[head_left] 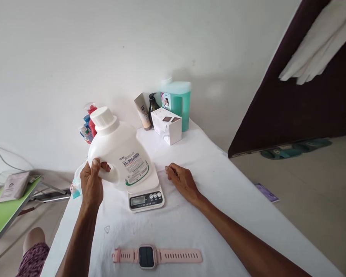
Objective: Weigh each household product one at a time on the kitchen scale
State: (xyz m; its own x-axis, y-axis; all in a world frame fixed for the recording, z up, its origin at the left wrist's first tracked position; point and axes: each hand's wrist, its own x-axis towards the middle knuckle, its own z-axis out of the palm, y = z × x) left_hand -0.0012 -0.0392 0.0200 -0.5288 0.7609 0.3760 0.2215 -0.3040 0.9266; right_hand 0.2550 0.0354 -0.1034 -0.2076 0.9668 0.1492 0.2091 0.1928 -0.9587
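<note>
A large white laundry detergent jug point(118, 154) with a ridged cap is tilted over a white digital kitchen scale point(146, 197). My left hand point(91, 182) is wrapped round the jug's handle, thumb on the near side. Whether the jug's base touches the scale's platform I cannot tell. My right hand point(181, 179) rests by the scale's right side, its fingers curled in; what they hold, if anything, is hidden. Nearer to me, a pink-strapped smartwatch point(147, 257) lies flat on the white table cover point(219, 215).
Behind stand a white box point(167, 126), a tan tube point(143, 111), a dark pump bottle point(153, 105) and a green jug point(185, 107). Red and blue bottles point(89, 125) sit behind the white jug. A green folding table point(13, 207) is at left, slippers point(281, 153) on the floor at right.
</note>
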